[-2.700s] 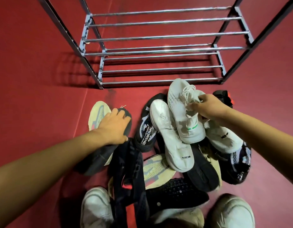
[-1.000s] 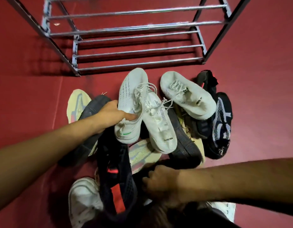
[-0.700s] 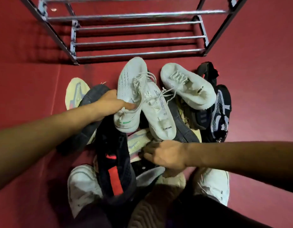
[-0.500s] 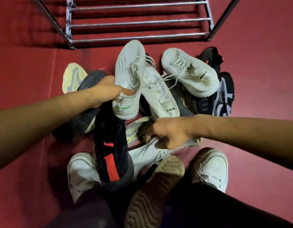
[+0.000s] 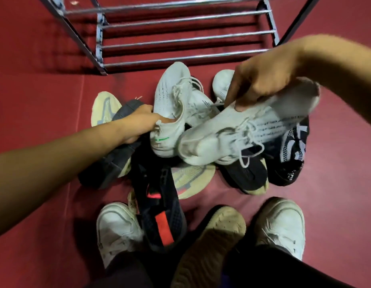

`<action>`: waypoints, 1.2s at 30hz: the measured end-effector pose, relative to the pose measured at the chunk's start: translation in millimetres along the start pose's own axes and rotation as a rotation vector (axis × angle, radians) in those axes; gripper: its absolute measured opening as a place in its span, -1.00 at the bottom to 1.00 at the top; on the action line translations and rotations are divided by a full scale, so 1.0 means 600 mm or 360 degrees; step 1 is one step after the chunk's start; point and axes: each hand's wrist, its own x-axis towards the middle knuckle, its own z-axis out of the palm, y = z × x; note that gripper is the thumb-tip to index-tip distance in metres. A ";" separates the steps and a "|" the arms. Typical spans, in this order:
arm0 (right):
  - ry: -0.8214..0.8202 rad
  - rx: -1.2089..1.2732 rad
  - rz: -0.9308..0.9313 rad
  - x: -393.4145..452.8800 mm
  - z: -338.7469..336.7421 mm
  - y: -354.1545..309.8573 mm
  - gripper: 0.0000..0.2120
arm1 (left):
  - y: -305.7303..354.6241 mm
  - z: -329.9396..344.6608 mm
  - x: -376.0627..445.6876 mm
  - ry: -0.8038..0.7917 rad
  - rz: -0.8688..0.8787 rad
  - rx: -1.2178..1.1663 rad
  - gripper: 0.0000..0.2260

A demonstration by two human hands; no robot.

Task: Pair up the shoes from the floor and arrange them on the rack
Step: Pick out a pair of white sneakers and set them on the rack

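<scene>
Your left hand [image 5: 136,125] and right hand [image 5: 261,80] each grip a white knit sneaker [image 5: 170,113], matching a pair for the rack [image 5: 180,38].

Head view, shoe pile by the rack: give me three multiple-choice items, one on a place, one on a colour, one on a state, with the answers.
1. Where is the white knit sneaker gripped by the right hand?
A. On the rack
B. Lifted above the pile
C. Flat on the floor

2. What colour is the heel mark on the sneaker held by the left hand?
A. Green
B. Blue
C. Yellow

3. What is the state of the rack?
A. Full
B. Holds one pair
C. No shoes on the visible bars

Answers: 1 B, it hangs over the dark shoes; 2 A, a green dash shows; 3 C, only bare bars show.
</scene>
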 end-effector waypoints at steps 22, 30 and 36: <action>0.0554 0.0901 0.0529 0.077 0.162 -0.030 -0.33 | -0.019 0.010 -0.007 0.0223 0.0043 -0.0024 -0.60; 0.1394 0.0299 0.0411 0.073 0.075 0.025 -0.52 | 0.004 -0.036 -0.025 0.0407 0.0203 -0.0534 -0.77; 0.1471 0.0210 0.0360 0.159 -0.004 0.053 -0.53 | 0.053 -0.120 0.029 0.0612 0.0175 -0.0671 -0.72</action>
